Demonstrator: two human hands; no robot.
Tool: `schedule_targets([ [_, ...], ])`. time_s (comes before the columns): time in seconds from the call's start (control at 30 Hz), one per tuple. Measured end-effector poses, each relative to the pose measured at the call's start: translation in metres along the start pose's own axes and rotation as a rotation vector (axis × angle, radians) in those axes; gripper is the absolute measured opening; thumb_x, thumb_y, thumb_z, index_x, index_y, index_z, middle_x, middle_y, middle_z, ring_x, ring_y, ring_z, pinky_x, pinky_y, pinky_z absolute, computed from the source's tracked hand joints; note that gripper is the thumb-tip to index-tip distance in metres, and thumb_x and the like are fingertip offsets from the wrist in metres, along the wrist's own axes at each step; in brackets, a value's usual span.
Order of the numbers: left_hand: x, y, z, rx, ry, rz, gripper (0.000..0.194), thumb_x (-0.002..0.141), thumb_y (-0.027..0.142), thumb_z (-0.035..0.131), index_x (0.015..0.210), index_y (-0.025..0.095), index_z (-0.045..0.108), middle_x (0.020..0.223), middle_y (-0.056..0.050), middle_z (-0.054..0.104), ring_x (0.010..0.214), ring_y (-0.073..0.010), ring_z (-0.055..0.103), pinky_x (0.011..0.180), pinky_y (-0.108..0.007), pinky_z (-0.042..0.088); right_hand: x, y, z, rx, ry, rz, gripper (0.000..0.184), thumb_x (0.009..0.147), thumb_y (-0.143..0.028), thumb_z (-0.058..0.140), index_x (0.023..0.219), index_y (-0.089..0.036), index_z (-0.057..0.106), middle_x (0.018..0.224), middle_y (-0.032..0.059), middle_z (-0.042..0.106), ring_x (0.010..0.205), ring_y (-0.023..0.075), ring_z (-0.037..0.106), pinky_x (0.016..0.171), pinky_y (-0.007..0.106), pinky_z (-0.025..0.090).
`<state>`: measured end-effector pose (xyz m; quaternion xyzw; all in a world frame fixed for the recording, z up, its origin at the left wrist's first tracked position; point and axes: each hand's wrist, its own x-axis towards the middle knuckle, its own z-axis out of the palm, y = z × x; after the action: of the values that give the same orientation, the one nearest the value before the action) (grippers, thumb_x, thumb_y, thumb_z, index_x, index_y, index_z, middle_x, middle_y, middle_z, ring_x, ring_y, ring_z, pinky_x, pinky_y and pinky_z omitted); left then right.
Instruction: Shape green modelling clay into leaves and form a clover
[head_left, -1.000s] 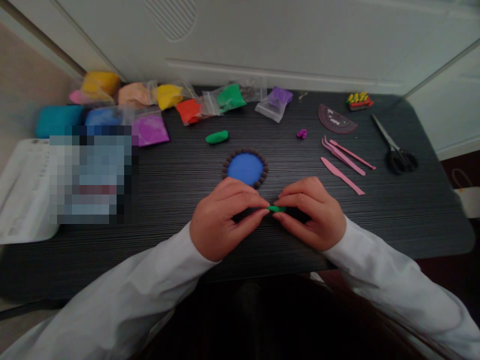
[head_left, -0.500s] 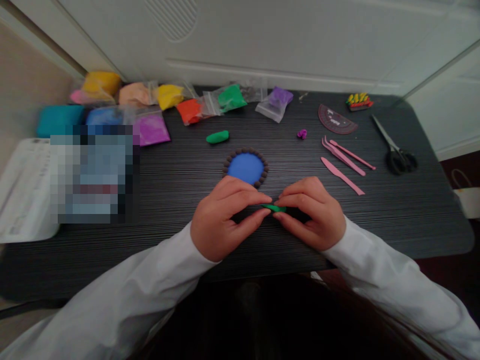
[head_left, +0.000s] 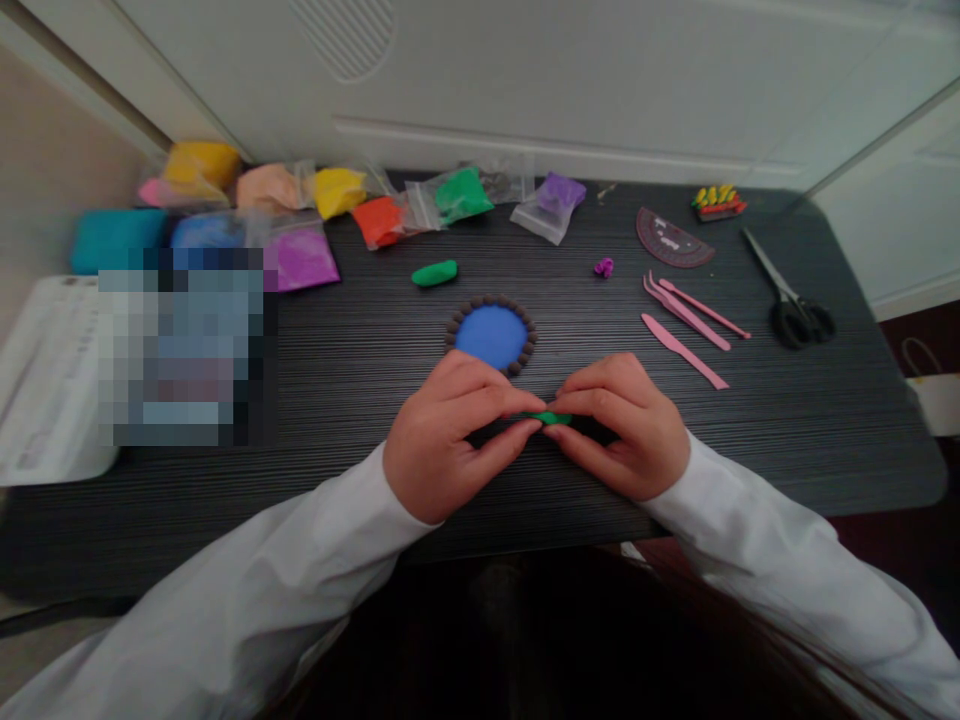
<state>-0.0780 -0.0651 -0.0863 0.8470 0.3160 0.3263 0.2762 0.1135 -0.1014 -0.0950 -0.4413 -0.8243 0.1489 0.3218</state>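
Note:
Between my two hands is a small piece of green clay (head_left: 555,418), thin and pointed toward its left end. My left hand (head_left: 461,430) pinches that left end between thumb and forefinger. The fingertips of my right hand (head_left: 622,425) close on its other end, covering part of it. Just beyond my left hand lies a blue clay disc (head_left: 491,335) edged with small dark brown balls; my knuckles hide its near edge. Farther back rests a green clay roll (head_left: 435,273). A little twisted purple clay piece (head_left: 604,268) sits to the right of it.
Bags of coloured clay, such as a green one (head_left: 463,193), line the back. At the right lie pink modelling tools (head_left: 684,350), a protractor (head_left: 673,240), scissors (head_left: 787,300) and a small yellow-and-red clay model (head_left: 718,203). A blurred-out item (head_left: 187,350) covers the left side.
My left fingertips have shifted slightly right and closed further over the green clay's pointed end. The right hand stays almost still, and nothing else on the table has moved.

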Motion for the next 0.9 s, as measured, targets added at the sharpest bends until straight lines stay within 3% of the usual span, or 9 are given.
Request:
schedule_targets([
  [0.9, -0.0008, -0.0016, -0.0031, 0.01, 0.039, -0.017, 0.013, 0.068, 0.015, 0.061, 0.08, 0.018, 0.065, 0.073, -0.001, 0.062, 0.074, -0.0123, 0.054, 0.072, -0.027, 0.043, 0.001, -0.0034, 0.0008, 0.03, 0.054, 0.024, 0.016, 0.071, -0.022, 0.059, 0.087, -0.02, 0.058, 0.083, 0.0037, 0.06, 0.077, 0.0156, 0.054, 0.07, 0.034, 0.042],
])
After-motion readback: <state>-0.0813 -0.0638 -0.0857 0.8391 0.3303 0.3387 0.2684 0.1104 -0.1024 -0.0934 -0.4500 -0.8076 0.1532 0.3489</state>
